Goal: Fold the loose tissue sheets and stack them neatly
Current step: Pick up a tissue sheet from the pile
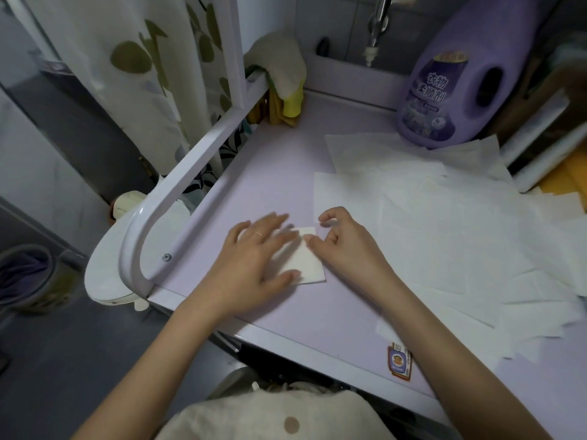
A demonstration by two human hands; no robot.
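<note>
A small folded white tissue (306, 265) lies on the lilac worktop (273, 185). My left hand (257, 258) lies flat on its left part, fingers straight and spread, pressing it down. My right hand (344, 246) rests at the tissue's right edge with loosely curled fingers; its thumb tip touches the tissue's upper right edge. I cannot tell whether it pinches anything. A wide pile of loose, unfolded tissue sheets (451, 230) spreads over the right half of the worktop, right behind my right hand.
A purple fabric softener jug (470, 74) stands at the back right. A white rail (178, 198) borders the worktop's left side, with a curtain (133, 65) behind it. A beige cloth (279, 61) hangs at the back. A sticker (399, 360) marks the front edge.
</note>
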